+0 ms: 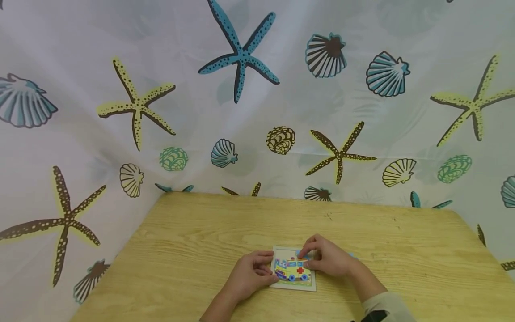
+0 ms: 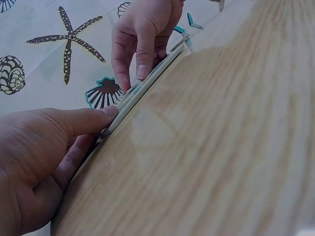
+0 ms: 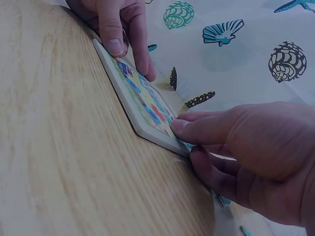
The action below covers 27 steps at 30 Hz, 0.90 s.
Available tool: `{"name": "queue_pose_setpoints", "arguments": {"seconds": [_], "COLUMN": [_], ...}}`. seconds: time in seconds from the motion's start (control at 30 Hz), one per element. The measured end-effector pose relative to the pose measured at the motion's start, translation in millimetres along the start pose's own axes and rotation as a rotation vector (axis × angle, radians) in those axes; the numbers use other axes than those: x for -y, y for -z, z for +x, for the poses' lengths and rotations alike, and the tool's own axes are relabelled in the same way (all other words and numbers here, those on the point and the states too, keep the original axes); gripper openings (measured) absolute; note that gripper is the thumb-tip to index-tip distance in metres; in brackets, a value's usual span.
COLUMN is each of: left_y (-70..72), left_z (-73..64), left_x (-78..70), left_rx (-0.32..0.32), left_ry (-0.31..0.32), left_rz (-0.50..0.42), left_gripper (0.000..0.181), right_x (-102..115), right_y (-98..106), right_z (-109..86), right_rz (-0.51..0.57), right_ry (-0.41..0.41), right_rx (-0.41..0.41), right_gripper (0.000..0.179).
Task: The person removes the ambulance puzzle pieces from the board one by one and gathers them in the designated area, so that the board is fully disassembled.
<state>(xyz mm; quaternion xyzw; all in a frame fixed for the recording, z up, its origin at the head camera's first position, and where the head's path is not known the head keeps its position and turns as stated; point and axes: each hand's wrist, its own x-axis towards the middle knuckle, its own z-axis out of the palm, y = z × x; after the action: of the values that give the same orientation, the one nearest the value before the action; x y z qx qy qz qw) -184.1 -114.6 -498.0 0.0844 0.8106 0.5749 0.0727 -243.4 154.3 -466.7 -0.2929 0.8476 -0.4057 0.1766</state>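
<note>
A small square jigsaw puzzle [image 1: 293, 282] lies on the table, its picture a yellow ambulance with a red cross and blue wheels inside a pale frame. My left hand [image 1: 250, 273] holds the puzzle's left side, the thumb [image 2: 93, 119] on its rim and the fingers bent along the edge. Over the upper right part, my right hand [image 1: 331, 258] has its thumb and index finger close together on a puzzle piece [image 1: 299, 256]; the fingers cover most of that piece. The right wrist view shows the right thumb [image 3: 184, 129] on the picture's surface, with other fingers beyond the frame's edge.
A wood-grain table [image 1: 193, 232] spreads around the puzzle. Behind my right wrist a small blue thing [image 1: 353, 255] shows, mostly hidden. A white cloth [image 1: 193, 120] printed with starfish and shells hangs along the back and sides of the table.
</note>
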Motion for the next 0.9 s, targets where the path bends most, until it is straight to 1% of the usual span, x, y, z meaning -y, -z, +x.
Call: {"name": "queue_pose_setpoints", "arguments": {"seconds": [0.17,0.27,0.33,0.43,0.5,0.57,0.73,0.9], "left_y": [-0.5,-0.4,-0.1,0.5,0.7,0.6,-1.0,-1.0], "left_z": [-0.7,-1.4,-1.4,-0.9,-0.3,-0.1,-0.4,-0.9], "left_x": [-2.7,-4.0,-4.8,-5.5,-5.4,-5.3,-3.6,-1.7], "left_rx": [0.000,0.004,0.004,0.000,-0.002,-0.001,0.006,0.006], "left_ry": [-0.012,-0.017,-0.017,-0.018,-0.020,-0.023,-0.026,-0.010], "left_rz": [-0.008,-0.014,-0.016,-0.012,-0.008,-0.003,0.003,-0.004], "left_gripper": [0.052,0.051,0.050,0.049,0.049,0.049,0.049,0.049], "right_x": [-1,-2,-1,2,5,7,7,4], "right_y": [-2,-4,-6,-8,-8,-9,-9,-11], "right_z": [-1.1,-1.4,-1.6,-0.9,0.0,0.8,0.7,-1.9], "right_rz": [-0.059,-0.080,-0.095,-0.150,-0.194,-0.215,-0.172,-0.117], "right_ry": [0.049,0.061,0.058,0.050,0.039,0.026,-0.019,-0.036], "right_rx": [-0.058,-0.104,-0.129,-0.158,-0.163,-0.162,-0.163,-0.209], "right_gripper": [0.010,0.009,0.010,0.015,0.020,0.024,0.032,0.030]}}
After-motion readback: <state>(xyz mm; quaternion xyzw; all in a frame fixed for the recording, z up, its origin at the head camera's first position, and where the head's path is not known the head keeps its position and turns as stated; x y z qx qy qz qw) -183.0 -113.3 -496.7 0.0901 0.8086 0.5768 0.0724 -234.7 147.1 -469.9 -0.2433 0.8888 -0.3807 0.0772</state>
